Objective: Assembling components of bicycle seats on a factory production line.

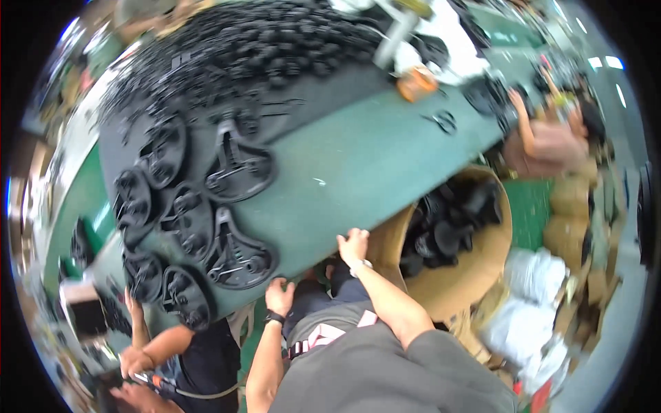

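Observation:
My right hand (353, 246) is at the near edge of the green worktable (330, 172), fingers apart and holding nothing. Lower and to the left, my left hand (280, 296) is by the same edge, fingers loosely bent and apart, with nothing seen in it. Nearest to it lies a black teardrop-shaped moulded part (239, 258), like an upturned bicycle saddle, its ribbed underside facing up. Another such part (237, 165) lies farther back, with several more to the left. Beside my right hand stands a large round-sided cardboard box (475, 279) holding black parts (447, 224).
A heap of small black parts (275, 41) covers the table's far side. Scissors (442, 122) and an orange container (416, 84) lie at the far right. At lower left, a co-worker's hands are near an orange-and-grey hosed tool (160, 382). Another person (551, 141) works at right.

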The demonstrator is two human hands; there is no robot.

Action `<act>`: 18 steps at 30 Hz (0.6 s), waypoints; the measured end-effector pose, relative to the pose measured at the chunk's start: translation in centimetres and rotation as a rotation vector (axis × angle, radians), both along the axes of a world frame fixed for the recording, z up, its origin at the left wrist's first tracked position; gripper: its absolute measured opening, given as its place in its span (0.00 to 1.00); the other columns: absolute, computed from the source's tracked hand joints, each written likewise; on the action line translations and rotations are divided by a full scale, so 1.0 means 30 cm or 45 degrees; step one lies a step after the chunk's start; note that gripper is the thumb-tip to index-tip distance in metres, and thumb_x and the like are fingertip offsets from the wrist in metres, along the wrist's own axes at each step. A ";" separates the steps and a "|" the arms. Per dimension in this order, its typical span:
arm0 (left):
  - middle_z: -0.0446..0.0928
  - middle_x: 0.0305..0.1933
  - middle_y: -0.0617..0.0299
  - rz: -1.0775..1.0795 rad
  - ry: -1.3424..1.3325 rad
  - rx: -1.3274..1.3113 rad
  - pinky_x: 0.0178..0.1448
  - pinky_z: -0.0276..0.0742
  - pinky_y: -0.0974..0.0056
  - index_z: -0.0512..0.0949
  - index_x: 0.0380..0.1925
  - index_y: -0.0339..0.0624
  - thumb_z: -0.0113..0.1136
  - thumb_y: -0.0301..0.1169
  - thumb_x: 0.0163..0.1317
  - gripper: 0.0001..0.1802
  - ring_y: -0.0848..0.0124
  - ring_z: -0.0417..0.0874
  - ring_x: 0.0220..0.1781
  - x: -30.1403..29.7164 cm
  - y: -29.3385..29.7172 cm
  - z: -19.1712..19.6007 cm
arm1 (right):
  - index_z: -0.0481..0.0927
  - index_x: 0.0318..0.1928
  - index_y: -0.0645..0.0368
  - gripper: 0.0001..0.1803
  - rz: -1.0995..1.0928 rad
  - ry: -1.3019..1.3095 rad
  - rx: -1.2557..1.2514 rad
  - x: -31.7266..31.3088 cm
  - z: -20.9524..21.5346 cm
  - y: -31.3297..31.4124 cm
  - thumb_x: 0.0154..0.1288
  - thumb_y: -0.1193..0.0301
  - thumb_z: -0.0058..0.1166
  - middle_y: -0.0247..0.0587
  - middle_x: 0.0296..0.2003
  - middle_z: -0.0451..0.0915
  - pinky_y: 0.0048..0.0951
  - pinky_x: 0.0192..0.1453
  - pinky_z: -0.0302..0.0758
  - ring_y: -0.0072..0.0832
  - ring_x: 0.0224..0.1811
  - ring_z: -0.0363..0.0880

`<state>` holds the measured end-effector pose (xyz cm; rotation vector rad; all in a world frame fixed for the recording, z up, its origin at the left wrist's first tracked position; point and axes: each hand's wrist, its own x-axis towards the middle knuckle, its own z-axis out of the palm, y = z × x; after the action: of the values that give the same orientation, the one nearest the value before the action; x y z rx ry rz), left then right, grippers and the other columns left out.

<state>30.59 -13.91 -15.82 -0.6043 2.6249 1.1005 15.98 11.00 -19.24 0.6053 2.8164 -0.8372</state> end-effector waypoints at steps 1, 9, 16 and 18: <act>0.85 0.42 0.48 -0.053 -0.019 -0.014 0.55 0.80 0.51 0.83 0.39 0.36 0.69 0.39 0.61 0.17 0.50 0.86 0.47 0.011 -0.004 -0.008 | 0.79 0.44 0.63 0.21 -0.017 -0.014 -0.088 0.003 0.014 0.007 0.57 0.62 0.71 0.58 0.50 0.74 0.51 0.57 0.77 0.57 0.54 0.76; 0.86 0.40 0.48 -0.397 -0.356 0.008 0.51 0.82 0.56 0.84 0.38 0.35 0.69 0.37 0.63 0.14 0.55 0.88 0.43 0.016 0.177 0.099 | 0.81 0.42 0.61 0.13 -0.171 0.192 -0.687 0.117 0.110 0.272 0.64 0.67 0.67 0.45 0.38 0.80 0.38 0.44 0.81 0.39 0.37 0.84; 0.83 0.42 0.49 -0.825 -0.177 0.113 0.54 0.80 0.53 0.81 0.43 0.35 0.69 0.33 0.63 0.14 0.51 0.85 0.46 -0.303 0.591 0.199 | 0.82 0.43 0.62 0.13 -0.899 0.391 -0.454 0.319 0.006 0.802 0.62 0.69 0.70 0.40 0.33 0.82 0.33 0.40 0.81 0.30 0.31 0.82; 0.82 0.43 0.50 -0.996 -0.050 0.114 0.54 0.78 0.50 0.79 0.47 0.37 0.70 0.32 0.62 0.17 0.49 0.83 0.47 -0.422 0.728 0.206 | 0.78 0.56 0.64 0.29 -1.082 0.237 -0.445 0.366 -0.096 0.991 0.58 0.64 0.74 0.44 0.42 0.82 0.35 0.48 0.82 0.32 0.38 0.82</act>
<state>17.93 7.92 -9.65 0.3997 2.3842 0.9079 26.96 40.72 -22.13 1.7686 2.3947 -1.5231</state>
